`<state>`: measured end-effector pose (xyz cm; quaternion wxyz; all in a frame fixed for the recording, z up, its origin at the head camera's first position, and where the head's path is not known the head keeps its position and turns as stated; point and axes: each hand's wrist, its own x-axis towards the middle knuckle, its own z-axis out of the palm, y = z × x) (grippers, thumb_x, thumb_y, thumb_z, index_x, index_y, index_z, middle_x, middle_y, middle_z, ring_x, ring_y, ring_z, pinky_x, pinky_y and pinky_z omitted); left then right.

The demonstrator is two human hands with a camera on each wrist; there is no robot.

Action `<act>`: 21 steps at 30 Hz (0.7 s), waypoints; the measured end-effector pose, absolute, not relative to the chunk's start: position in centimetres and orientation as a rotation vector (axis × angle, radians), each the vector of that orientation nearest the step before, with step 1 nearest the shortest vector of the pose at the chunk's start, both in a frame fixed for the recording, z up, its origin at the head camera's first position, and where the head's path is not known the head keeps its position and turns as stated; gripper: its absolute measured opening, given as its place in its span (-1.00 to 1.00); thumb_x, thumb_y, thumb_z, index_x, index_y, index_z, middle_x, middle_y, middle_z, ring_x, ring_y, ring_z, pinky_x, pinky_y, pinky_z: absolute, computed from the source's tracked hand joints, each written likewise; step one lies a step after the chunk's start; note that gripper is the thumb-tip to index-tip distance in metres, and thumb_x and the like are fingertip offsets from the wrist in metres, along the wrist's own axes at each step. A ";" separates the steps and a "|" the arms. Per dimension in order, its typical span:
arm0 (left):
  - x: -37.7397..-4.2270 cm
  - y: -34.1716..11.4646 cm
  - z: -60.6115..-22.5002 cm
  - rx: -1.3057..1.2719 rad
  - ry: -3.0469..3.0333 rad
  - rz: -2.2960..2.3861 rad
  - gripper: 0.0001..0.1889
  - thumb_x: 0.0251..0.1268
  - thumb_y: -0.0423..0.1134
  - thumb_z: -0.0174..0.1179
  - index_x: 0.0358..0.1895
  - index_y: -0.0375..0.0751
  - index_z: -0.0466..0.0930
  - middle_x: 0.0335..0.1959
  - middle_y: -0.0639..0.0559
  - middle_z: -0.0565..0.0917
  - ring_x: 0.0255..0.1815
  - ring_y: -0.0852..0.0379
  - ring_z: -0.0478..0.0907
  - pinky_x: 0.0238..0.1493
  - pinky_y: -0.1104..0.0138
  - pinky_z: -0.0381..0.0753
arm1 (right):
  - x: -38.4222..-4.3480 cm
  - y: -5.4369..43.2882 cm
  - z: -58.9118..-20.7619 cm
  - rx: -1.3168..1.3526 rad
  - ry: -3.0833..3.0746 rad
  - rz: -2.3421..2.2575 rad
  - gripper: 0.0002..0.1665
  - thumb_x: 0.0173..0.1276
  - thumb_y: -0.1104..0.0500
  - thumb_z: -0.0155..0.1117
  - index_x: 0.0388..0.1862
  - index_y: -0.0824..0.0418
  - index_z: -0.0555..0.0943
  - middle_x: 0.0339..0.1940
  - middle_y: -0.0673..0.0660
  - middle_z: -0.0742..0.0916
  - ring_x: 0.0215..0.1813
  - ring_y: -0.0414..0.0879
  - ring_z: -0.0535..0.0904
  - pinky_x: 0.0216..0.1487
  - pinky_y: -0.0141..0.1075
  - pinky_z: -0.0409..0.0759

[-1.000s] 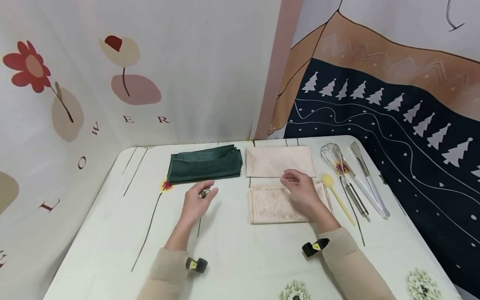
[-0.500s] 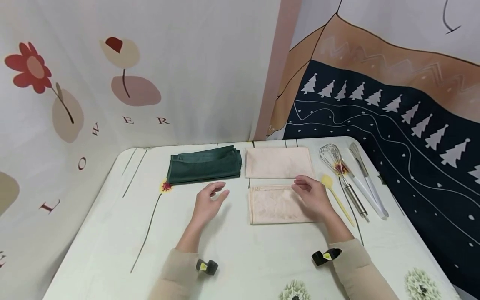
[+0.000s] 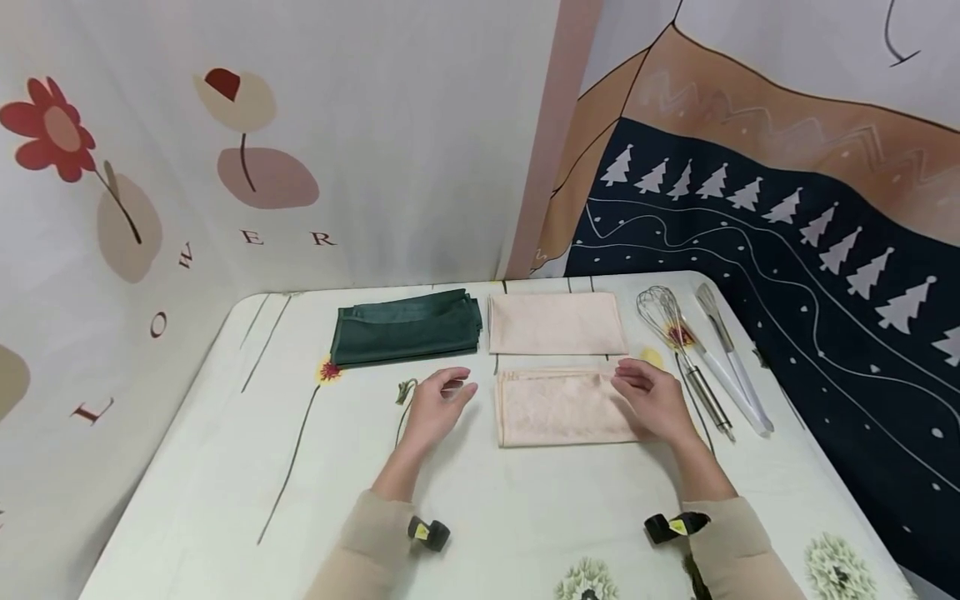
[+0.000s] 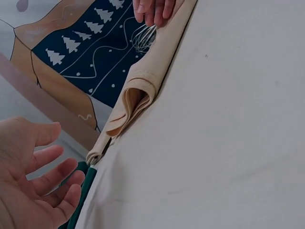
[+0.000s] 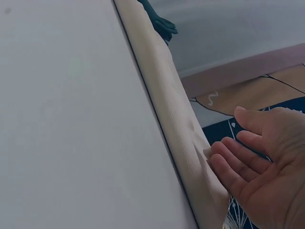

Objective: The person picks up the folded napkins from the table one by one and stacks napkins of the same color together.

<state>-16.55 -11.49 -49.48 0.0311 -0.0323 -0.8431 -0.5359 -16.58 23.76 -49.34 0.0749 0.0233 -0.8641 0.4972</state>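
A folded pale pink cloth (image 3: 555, 408) lies at the front middle of the table, its layered folded end showing in the left wrist view. Over its right end is my right hand (image 3: 656, 400), fingers loosely bent, fingertips right at the fabric; the same hand (image 5: 267, 162) holds nothing. My left hand (image 3: 437, 408) hovers to the left of this cloth, fingers apart and relaxed with nothing in them, as the hand (image 4: 38, 176) also shows up close. Behind lie a second folded pink cloth (image 3: 555, 323) and a folded dark green cloth (image 3: 408, 327).
On the right lie a wire whisk (image 3: 701, 383), a yellow utensil (image 3: 651, 358) mostly hidden by my right hand, and white-handled utensils (image 3: 742, 379). A white flower-printed cover (image 3: 225, 467) spreads over the table. Printed curtains (image 3: 390, 167) hang behind and along the right.
Both hands have shifted right and slightly toward me. The left has drawn away from the green cloth; the right has gone to the right end of the front pink cloth.
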 end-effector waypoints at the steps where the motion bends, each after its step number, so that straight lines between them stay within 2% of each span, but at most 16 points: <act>1: -16.6 -11.3 -49.5 -0.097 -2.596 -1.659 -0.66 0.35 -0.26 0.35 0.11 -0.36 0.67 0.06 -0.17 0.69 0.09 -0.10 0.63 0.16 0.08 0.61 | -16.5 24.0 -49.3 0.063 -2.581 1.487 -0.60 0.41 0.28 0.37 0.15 0.46 0.61 -0.04 0.37 0.75 -0.08 -0.21 0.70 -0.06 -0.63 0.55; 5: -16.7 -10.9 -50.0 -0.077 -2.594 -1.674 -0.68 0.36 -0.26 0.33 0.10 -0.34 0.68 0.04 -0.15 0.70 0.05 -0.06 0.65 0.12 0.11 0.63 | -16.1 24.8 -49.3 -0.027 -2.526 1.435 -0.66 0.39 0.30 0.38 0.09 0.44 0.64 -0.07 0.36 0.76 -0.18 -0.47 0.60 -0.10 -0.67 0.53; 8: -16.9 -10.6 -50.2 -0.067 -2.580 -1.692 -0.68 0.35 -0.26 0.34 0.10 -0.34 0.68 0.03 -0.15 0.71 0.03 -0.06 0.66 0.10 0.13 0.64 | -15.8 25.2 -49.2 -0.154 -2.494 1.410 -0.68 0.39 0.27 0.39 0.06 0.40 0.67 -0.06 0.32 0.77 -0.22 -0.53 0.55 -0.14 -0.68 0.52; 17: -17.1 -9.3 -50.5 -0.082 -2.595 -1.694 -0.66 0.36 -0.26 0.34 0.13 -0.33 0.67 0.07 -0.14 0.68 0.07 -0.07 0.65 0.10 0.14 0.65 | -15.0 26.5 -49.3 -0.308 -2.520 1.401 -0.65 0.40 0.21 0.38 0.07 0.38 0.66 -0.01 0.32 0.75 -0.20 -0.54 0.52 -0.10 -0.70 0.50; 19: -17.1 -9.0 -50.5 -0.099 -2.604 -1.681 -0.63 0.36 -0.26 0.34 0.17 -0.34 0.64 0.09 -0.17 0.66 0.08 -0.09 0.64 0.09 0.13 0.65 | -14.8 26.6 -49.6 -0.314 -2.542 1.365 -0.67 0.39 0.22 0.39 0.06 0.37 0.67 -0.02 0.30 0.75 -0.18 -0.48 0.54 -0.10 -0.71 0.49; 21: -17.1 -8.6 -50.7 -0.120 -2.613 -1.680 -0.58 0.35 -0.27 0.35 0.21 -0.37 0.60 0.10 -0.20 0.64 0.09 -0.11 0.64 0.10 0.13 0.65 | -14.5 26.7 -49.8 -0.317 -2.569 1.339 -0.66 0.38 0.22 0.40 0.07 0.36 0.67 -0.03 0.30 0.76 -0.13 -0.34 0.60 -0.10 -0.70 0.48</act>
